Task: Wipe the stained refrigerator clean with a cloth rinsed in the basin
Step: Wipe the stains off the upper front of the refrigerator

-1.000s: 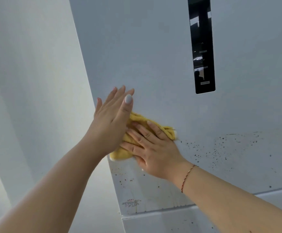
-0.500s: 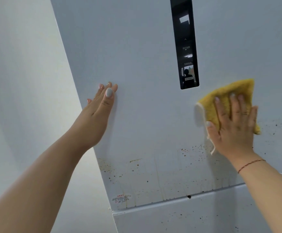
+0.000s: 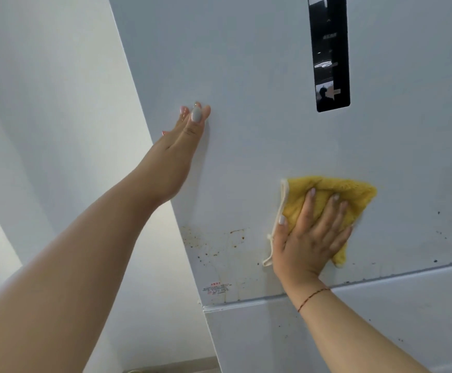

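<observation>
The right hand [image 3: 307, 240] presses the yellow cloth [image 3: 350, 196] flat against the refrigerator [image 3: 246, 76] door, fingers spread, below the black display panel [image 3: 329, 53]. The left hand [image 3: 184, 133] (fingers straight) rests on the door, left of the panel, above brown stains [image 3: 206, 240].

Red label [image 3: 216, 288] print — too small

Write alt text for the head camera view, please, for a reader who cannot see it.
A right hand presses a yellow cloth flat against a pale refrigerator door; the left hand rests open on it. Brown stains remain near the door's lower left corner, and a black panel sits above.
</observation>
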Motion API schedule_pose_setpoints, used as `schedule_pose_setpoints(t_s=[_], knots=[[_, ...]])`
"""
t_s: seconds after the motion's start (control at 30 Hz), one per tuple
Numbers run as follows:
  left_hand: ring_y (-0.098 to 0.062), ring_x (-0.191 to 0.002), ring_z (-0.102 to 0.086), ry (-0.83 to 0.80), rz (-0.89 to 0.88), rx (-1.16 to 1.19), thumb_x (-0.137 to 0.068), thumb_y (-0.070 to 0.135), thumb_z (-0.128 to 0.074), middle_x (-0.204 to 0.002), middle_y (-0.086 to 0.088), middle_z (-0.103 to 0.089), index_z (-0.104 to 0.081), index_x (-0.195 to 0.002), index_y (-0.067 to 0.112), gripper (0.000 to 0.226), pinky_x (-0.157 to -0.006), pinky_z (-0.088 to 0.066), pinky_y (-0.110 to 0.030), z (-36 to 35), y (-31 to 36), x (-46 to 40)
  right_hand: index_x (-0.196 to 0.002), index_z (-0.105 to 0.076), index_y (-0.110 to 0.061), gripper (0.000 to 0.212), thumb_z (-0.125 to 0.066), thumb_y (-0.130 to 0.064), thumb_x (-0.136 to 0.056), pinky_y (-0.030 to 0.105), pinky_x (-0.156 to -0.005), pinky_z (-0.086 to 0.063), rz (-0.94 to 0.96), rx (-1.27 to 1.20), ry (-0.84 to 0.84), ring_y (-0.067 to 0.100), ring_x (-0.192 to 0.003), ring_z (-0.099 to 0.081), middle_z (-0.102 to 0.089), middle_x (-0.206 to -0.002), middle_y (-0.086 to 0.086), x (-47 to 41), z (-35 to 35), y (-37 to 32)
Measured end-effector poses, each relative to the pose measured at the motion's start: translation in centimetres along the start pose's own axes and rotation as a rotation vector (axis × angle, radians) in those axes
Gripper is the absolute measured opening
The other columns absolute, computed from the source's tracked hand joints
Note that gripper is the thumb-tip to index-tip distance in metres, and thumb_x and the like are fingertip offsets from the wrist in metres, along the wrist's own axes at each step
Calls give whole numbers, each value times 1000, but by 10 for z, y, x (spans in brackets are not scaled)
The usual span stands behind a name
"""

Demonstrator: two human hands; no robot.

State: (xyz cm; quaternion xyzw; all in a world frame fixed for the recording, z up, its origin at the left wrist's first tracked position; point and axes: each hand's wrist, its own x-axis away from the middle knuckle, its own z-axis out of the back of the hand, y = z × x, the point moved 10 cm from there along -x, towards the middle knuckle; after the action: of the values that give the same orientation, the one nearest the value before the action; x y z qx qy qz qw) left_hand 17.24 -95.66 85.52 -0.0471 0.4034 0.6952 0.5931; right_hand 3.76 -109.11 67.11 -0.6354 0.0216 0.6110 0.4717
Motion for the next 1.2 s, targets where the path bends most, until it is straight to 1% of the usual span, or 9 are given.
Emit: schedule_pose_setpoints(t_s=[0.13,0.33,0.43,0.53,0.67,0.8,0.9,1.0,1.2], knots=[[9,-143,0,-4,-24,9,-96,59,-10,-158,23,-12,-23,-152,34,62,-122,1,-35,1,2,3,-148,-30,-20,62,-42,-43,-91,65,-112,-12,312,-30,-25,40,-144,-15,-20,-154,19,35,-13,-68],[8,-144,-1,6,-33,18,-99,56,-11,-159,21,-12,-21,-153,29,62,-122,2,-36,1,-1,0,-146,-38,-30,57,-52,-41,-92,57,-116,-9,738,-82,-93,29,-146,-19,-26,-156,6,76,-24,-142],[9,-143,4,10,-49,16,-99,55,-11,-160,20,-9,-19,-153,28,61,-121,7,-34,-2,-5,-2,-147,-36,-32,58,-51,-46,-92,54,-118,-3,934,-64,-152,25,-147,-17,-26,-157,3,93,-31,-151],[4,-144,11,36,-106,-85,-101,52,-10,-161,15,-1,-17,-154,26,60,-119,13,-33,-8,-4,-3,-148,-34,-33,58,-44,-53,-94,52,-119,-1,1141,-4,-226,23,-148,-13,-25,-158,2,110,-38,-147],[-7,-146,18,97,-162,-292,-101,51,-10,-162,7,8,-14,-154,25,58,-118,16,-39,-18,-2,-4,-149,-31,-33,55,-45,-46,-97,48,-120,-2,1316,78,-245,22,-147,-16,-26,-157,1,119,-40,-130],[-12,-145,24,158,-158,-457,-99,57,-11,-162,4,14,-8,-154,28,62,-118,15,-44,-25,-3,-5,-149,-30,-33,50,-40,-44,-101,46,-120,-5,1391,100,-227,21,-147,-16,-24,-158,-1,114,-36,-112],[-14,-145,25,183,-138,-532,-98,58,-11,-161,2,15,-5,-154,27,65,-118,15,-45,-27,-1,-5,-148,-33,-34,50,-42,-45,-100,45,-119,-14,1385,78,-185,18,-146,-22,-29,-156,-1,99,-27,-95],[-17,-145,24,213,-114,-602,-97,59,-14,-162,-1,16,-4,-155,26,67,-118,13,-47,-30,-1,-5,-146,-37,-35,50,-46,-47,-98,45,-115,-21,1311,64,-125,17,-143,-29,-34,-154,-2,72,-14,-73],[-27,-147,21,270,-96,-751,-97,58,-24,-161,-11,15,-1,-155,18,74,-118,6,-55,-37,2,-9,-146,-35,-36,57,-47,-53,-93,53,-117,-16,1049,147,-35,25,-144,-25,-28,-155,3,12,4,-9]])
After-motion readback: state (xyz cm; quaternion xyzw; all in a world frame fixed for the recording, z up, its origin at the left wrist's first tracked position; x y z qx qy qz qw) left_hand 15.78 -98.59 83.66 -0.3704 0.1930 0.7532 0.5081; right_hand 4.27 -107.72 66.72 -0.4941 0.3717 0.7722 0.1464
